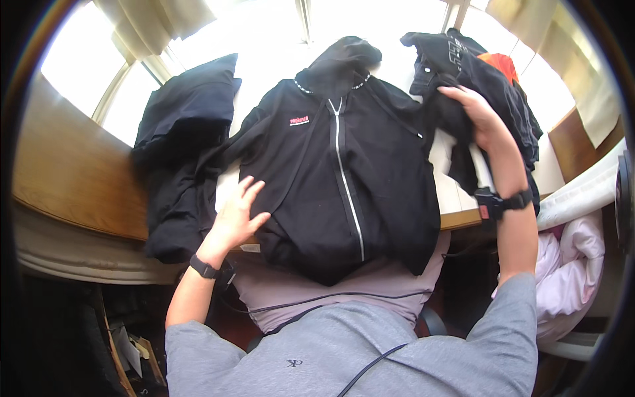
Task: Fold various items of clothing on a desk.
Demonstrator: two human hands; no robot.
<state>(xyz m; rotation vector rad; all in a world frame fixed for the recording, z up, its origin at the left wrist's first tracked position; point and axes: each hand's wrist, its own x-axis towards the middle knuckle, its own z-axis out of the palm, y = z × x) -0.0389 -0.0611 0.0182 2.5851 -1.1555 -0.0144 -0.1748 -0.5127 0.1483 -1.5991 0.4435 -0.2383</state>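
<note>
A black zip-up hooded jacket (317, 173) lies spread front side up, its hood away from me and its lower edge hanging over the table's near edge. The silver zip is closed along most of its length. My left hand (240, 213) is beside the jacket's left edge with fingers spread, holding nothing. My right hand (471, 111) is at the sleeve on the right, thumb and fingers bent around dark fabric; blur hides the exact hold.
Folded dark clothes (186, 149) are stacked at left. More black garments (496, 104) with an orange piece (501, 65) are heaped at right. Pinkish-white bedding (570, 273) sits low at right. A black cable (337, 297) crosses before my body. Windows and curtains stand behind.
</note>
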